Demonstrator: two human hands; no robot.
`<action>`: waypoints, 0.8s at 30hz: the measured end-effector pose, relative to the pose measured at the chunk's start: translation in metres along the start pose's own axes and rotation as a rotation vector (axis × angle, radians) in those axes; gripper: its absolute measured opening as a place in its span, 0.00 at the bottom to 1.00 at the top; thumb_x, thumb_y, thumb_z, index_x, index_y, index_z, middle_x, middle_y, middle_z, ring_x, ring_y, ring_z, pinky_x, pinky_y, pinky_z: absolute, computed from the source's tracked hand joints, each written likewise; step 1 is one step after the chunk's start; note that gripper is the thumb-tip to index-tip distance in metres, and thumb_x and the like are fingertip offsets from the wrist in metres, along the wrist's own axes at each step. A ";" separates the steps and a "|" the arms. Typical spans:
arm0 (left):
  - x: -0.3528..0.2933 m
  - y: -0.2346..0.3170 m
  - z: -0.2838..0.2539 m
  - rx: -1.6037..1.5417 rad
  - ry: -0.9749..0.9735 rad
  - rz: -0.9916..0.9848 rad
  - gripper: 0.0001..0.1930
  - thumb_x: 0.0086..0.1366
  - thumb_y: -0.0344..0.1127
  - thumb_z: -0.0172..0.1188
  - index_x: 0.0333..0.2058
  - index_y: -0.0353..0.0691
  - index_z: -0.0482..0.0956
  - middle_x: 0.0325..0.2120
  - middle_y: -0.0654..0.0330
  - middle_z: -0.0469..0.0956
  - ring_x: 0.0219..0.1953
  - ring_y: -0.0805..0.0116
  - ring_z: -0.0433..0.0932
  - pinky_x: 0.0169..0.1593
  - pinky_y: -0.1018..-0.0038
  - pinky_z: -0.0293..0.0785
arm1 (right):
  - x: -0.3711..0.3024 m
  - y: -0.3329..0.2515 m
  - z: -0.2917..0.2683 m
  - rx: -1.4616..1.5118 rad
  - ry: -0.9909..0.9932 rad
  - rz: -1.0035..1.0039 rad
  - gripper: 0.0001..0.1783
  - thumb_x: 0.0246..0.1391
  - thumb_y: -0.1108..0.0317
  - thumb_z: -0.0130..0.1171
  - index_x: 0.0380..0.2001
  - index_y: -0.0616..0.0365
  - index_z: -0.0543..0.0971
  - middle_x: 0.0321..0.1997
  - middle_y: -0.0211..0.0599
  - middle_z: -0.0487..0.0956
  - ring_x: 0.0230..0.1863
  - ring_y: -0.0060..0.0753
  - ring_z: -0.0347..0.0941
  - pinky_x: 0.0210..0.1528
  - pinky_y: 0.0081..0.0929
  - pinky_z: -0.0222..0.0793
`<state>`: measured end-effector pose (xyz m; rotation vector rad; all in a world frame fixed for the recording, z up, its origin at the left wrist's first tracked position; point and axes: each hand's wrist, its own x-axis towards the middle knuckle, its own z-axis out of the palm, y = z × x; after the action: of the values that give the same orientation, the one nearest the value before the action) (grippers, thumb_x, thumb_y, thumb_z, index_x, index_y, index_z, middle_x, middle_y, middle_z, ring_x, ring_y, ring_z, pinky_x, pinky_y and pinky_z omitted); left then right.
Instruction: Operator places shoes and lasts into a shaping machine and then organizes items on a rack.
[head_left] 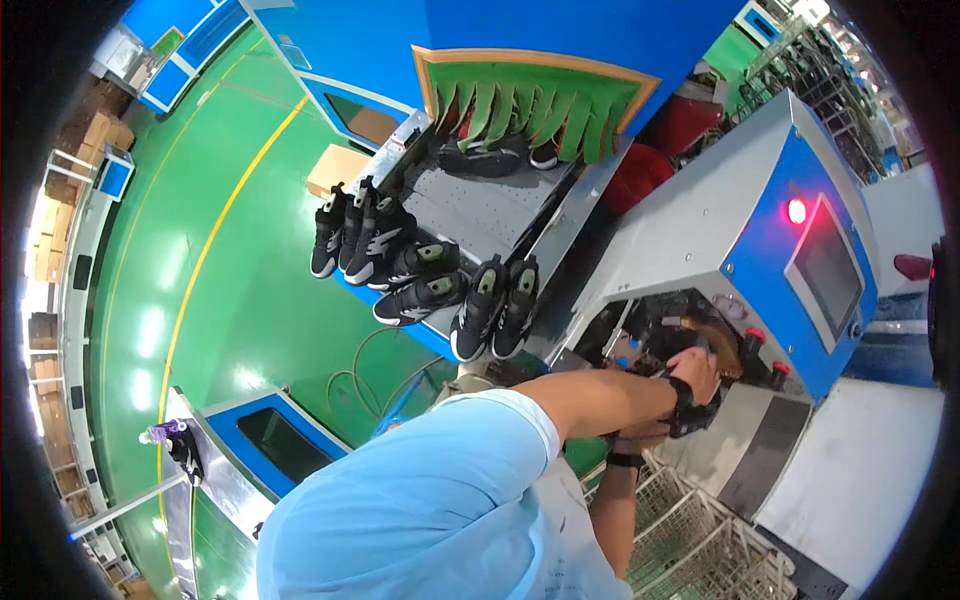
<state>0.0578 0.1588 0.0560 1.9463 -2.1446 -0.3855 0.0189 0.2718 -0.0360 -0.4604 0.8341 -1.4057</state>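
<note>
Both my hands reach into the opening of a grey and blue machine (700, 225) on the right. My left hand (697, 373) is closed over a dark item (694, 418) that looks like a black shoe, partly hidden by my hands and wristband. My right hand (642, 436) is below, against the near side of the same dark item; its fingers are mostly hidden. Just beyond my left hand is a curved brown pad or brush (722, 342) inside the opening.
Several black and white sneakers (405, 268) stand along the end of a conveyor (468, 205) before a green strip curtain (530, 95). Red and black knobs (754, 335) and a dark screen (828, 275) are on the machine. A wire rack (690, 530) is below my arms.
</note>
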 end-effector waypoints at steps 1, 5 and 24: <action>-0.004 -0.002 -0.008 -0.030 -0.033 0.028 0.15 0.67 0.42 0.50 0.46 0.46 0.81 0.40 0.51 0.73 0.45 0.45 0.71 0.19 0.47 0.71 | 0.001 0.001 -0.003 -0.108 0.006 -0.043 0.24 0.64 0.59 0.56 0.58 0.61 0.73 0.56 0.42 0.79 0.53 0.37 0.75 0.56 0.34 0.71; -0.027 -0.019 -0.009 -0.099 0.157 -0.062 0.13 0.66 0.42 0.52 0.41 0.49 0.83 0.38 0.55 0.73 0.43 0.47 0.72 0.25 0.44 0.73 | -0.002 0.016 -0.011 -0.482 -0.015 -0.102 0.25 0.62 0.58 0.58 0.57 0.62 0.74 0.56 0.43 0.79 0.53 0.36 0.75 0.56 0.34 0.71; -0.182 -0.145 -0.012 -1.695 -1.252 -0.849 0.26 0.66 0.52 0.61 0.57 0.45 0.75 0.50 0.59 0.80 0.52 0.61 0.79 0.55 0.57 0.75 | -0.112 -0.108 0.055 -1.340 -0.167 0.167 0.55 0.53 0.49 0.69 0.72 0.67 0.52 0.62 0.55 0.73 0.58 0.46 0.75 0.59 0.38 0.70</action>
<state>0.2156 0.3268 0.0208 1.1526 -0.1471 -2.7341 -0.0082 0.3551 0.1039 -1.4420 1.5634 -0.4624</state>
